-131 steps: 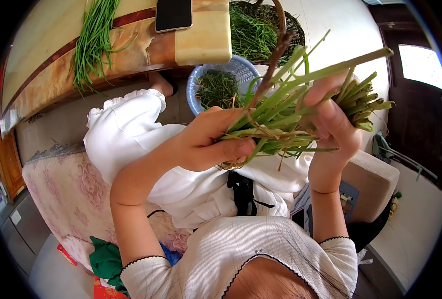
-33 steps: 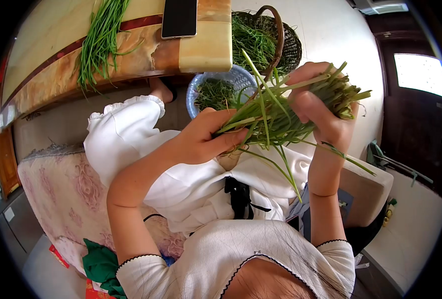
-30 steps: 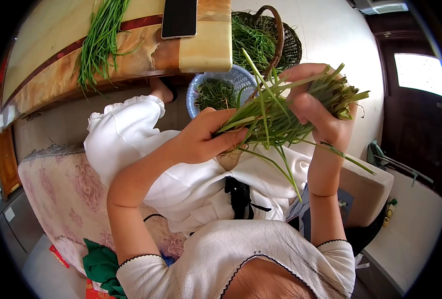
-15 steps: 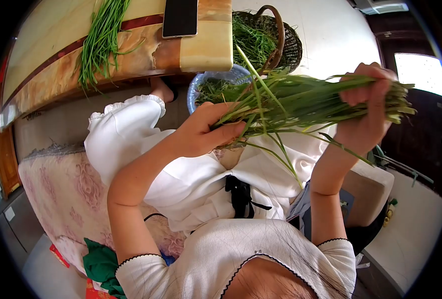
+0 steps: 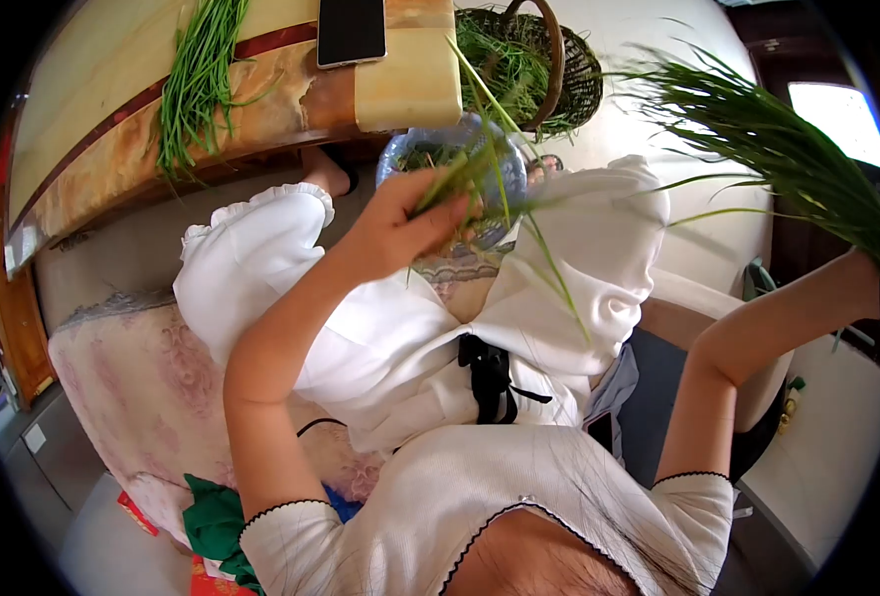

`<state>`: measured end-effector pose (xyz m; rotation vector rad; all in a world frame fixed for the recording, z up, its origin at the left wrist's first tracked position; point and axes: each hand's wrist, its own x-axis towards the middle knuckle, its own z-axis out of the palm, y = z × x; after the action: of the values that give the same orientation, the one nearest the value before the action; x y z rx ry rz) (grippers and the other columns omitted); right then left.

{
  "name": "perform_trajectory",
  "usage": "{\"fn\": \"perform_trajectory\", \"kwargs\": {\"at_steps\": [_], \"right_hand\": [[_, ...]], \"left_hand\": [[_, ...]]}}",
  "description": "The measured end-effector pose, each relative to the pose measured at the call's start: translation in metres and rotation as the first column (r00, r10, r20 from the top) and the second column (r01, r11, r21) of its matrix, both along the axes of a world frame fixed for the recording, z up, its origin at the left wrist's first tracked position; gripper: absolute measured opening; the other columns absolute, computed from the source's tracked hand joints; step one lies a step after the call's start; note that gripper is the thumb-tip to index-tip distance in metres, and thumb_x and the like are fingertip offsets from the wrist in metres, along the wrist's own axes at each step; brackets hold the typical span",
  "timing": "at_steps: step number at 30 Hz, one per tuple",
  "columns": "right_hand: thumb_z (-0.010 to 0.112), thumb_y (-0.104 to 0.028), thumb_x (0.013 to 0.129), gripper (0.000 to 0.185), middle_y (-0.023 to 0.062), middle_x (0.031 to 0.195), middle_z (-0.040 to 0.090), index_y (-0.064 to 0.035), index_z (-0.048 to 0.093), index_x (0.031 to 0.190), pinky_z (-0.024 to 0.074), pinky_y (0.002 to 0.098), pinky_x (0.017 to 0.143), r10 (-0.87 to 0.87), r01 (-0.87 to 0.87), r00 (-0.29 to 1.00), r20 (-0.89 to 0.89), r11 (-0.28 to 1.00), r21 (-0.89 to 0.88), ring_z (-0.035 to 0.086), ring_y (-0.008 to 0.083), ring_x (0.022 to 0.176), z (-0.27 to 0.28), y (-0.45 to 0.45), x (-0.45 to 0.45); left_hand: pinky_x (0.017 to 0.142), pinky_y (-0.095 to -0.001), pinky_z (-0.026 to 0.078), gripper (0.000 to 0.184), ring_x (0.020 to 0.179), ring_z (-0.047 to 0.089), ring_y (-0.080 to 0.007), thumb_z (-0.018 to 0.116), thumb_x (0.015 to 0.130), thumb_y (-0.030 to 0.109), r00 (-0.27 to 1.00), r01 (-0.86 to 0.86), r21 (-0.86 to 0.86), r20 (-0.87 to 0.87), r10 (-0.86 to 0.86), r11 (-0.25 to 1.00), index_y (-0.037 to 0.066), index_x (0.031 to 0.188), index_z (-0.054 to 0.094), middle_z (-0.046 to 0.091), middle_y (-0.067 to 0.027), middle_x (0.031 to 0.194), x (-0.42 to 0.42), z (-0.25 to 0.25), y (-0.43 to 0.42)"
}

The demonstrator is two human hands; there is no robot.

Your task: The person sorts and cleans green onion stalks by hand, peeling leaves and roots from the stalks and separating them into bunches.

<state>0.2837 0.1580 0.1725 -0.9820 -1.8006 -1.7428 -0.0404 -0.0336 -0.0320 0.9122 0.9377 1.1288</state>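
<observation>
My left hand [image 5: 400, 226] is closed on a few loose green stalks [image 5: 480, 174], slightly blurred, above my lap and in front of the blue basket [image 5: 400, 154]. At the far right edge, my right hand [image 5: 869, 270] holds the root end of a large bunch of long green leaves [image 5: 778, 144], which fan out to the upper left. Most of that hand is cut off by the dark edge of the picture. The two hands are far apart.
A marble-patterned table [image 5: 408, 87] at the upper left bears a phone [image 5: 352, 32] and a green bunch [image 5: 202, 84]. Behind the blue basket stands a wicker basket [image 5: 581, 84] of greens. A patterned sofa [image 5: 162, 387] lies under my legs.
My right hand has swung far right, pulling the large bunch away from my left hand. A few stalks stay in my left hand, and the blue basket is less covered.
</observation>
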Motion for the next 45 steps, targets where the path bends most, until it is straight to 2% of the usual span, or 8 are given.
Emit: {"fn": "perform_trajectory", "kwargs": {"at_steps": [3, 6, 12, 15, 18, 21, 28, 45], "right_hand": [[0.044, -0.017, 0.068, 0.017, 0.0080, 0.055, 0.043, -0.0025, 0.045, 0.058, 0.0344, 0.0348, 0.047, 0.429, -0.934, -0.050, -0.902, 0.299, 0.194, 0.043, 0.0215, 0.050, 0.018, 0.013, 0.035], [0.044, -0.018, 0.068, 0.021, 0.0133, 0.067, 0.048, 0.0020, 0.048, 0.070, 0.0394, 0.0360, 0.060, 0.116, -0.115, 0.967, -0.227, 0.993, 0.015, 0.048, 0.0250, 0.062, 0.022, -0.018, 0.018], [0.046, -0.010, 0.067, 0.021, 0.0138, 0.082, 0.051, -0.0007, 0.051, 0.085, 0.0381, 0.0313, 0.075, 0.294, -0.747, -0.643, -0.707, -0.037, 0.664, 0.051, 0.0206, 0.078, 0.017, -0.009, 0.006], [0.043, -0.008, 0.068, 0.013, 0.0040, 0.072, 0.051, -0.0064, 0.052, 0.078, 0.0390, 0.0226, 0.063, 0.372, -0.908, 0.357, -0.857, -0.076, -0.412, 0.050, 0.0104, 0.067, 0.018, -0.036, 0.024], [0.044, -0.007, 0.069, 0.005, -0.0021, 0.060, 0.045, -0.0085, 0.048, 0.068, 0.0351, 0.0169, 0.054, 0.159, -0.965, -0.223, -0.962, -0.177, 0.194, 0.046, 0.0061, 0.057, 0.001, -0.020, 0.011], [0.042, -0.007, 0.072, 0.010, -0.0033, 0.054, 0.039, -0.0094, 0.044, 0.063, 0.0329, 0.0176, 0.050, 0.283, -0.953, -0.177, -0.943, 0.192, 0.236, 0.041, 0.0075, 0.051, -0.011, -0.020, -0.001], [0.040, -0.006, 0.074, 0.014, -0.0041, 0.052, 0.035, -0.0099, 0.041, 0.060, 0.0300, 0.0187, 0.047, -0.039, -0.910, -0.171, -0.984, -0.377, 0.173, 0.036, 0.0076, 0.048, -0.009, 0.005, 0.018], [0.034, -0.015, 0.080, 0.025, -0.0053, 0.048, 0.026, -0.0134, 0.033, 0.055, 0.0244, 0.0162, 0.043, -0.268, -0.679, -0.025, -0.963, -0.703, 0.213, 0.027, 0.0043, 0.045, -0.068, 0.037, -0.034]], "left_hand": [[0.033, -0.0176, 0.021, 0.016, 0.038, 0.033, -0.0050, 0.043, 0.079, 0.020, 0.991, -0.033, -0.087, 0.129, 0.045, 0.996, 0.005, 0.074, 0.042, 0.041, 0.0002, 0.057, 0.000, -0.015, 0.010], [0.034, -0.0178, 0.018, 0.016, 0.039, 0.029, -0.0048, 0.041, 0.080, 0.020, 0.988, -0.041, -0.143, 0.142, 0.061, 0.989, 0.006, 0.072, 0.038, 0.034, 0.0020, 0.054, 0.004, -0.041, 0.025], [0.044, -0.0222, 0.028, 0.006, 0.049, 0.033, -0.0084, 0.040, 0.079, 0.011, 0.961, -0.238, -0.124, 0.117, 0.252, 0.963, 0.007, 0.078, 0.037, 0.033, 0.0003, 0.058, 0.050, -0.149, 0.062], [0.067, -0.0306, 0.037, 0.035, 0.078, 0.047, -0.0236, 0.048, 0.074, 0.026, 0.747, -0.262, -0.194, -0.662, 0.071, 0.945, -0.001, 0.095, 0.040, 0.047, -0.0161, 0.085, 0.035, -0.246, 0.066], [0.083, -0.0361, 0.032, 0.061, 0.102, 0.037, -0.0333, 0.053, 0.068, 0.031, 0.317, -0.173, -0.428, -0.877, -0.361, 0.887, -0.009, 0.107, 0.030, 0.031, -0.0233, 0.115, 0.020, -0.264, 0.044], [0.081, -0.0369, 0.032, 0.054, 0.104, 0.033, -0.0303, 0.054, 0.064, 0.008, -0.014, 0.186, -0.302, -0.952, -0.305, 0.935, 0.005, 0.113, 0.030, 0.029, -0.0176, 0.116, 0.024, -0.250, 0.024], [0.089, -0.0380, 0.022, 0.056, 0.117, 0.015, -0.0233, 0.047, 0.070, 0.008, -0.561, 0.453, -0.715, -0.693, -0.453, 0.532, 0.034, 0.116, 0.030, 0.007, -0.0045, 0.130, 0.043, -0.332, 0.045], [0.066, -0.0388, 0.041, 0.024, 0.083, 0.051, -0.0270, 0.045, 0.069, 0.006, -0.065, 0.359, -0.533, -0.833, -0.549, 0.767, 0.008, 0.092, 0.051, 0.053, -0.0124, 0.087, 0.044, -0.306, 0.086]]}}
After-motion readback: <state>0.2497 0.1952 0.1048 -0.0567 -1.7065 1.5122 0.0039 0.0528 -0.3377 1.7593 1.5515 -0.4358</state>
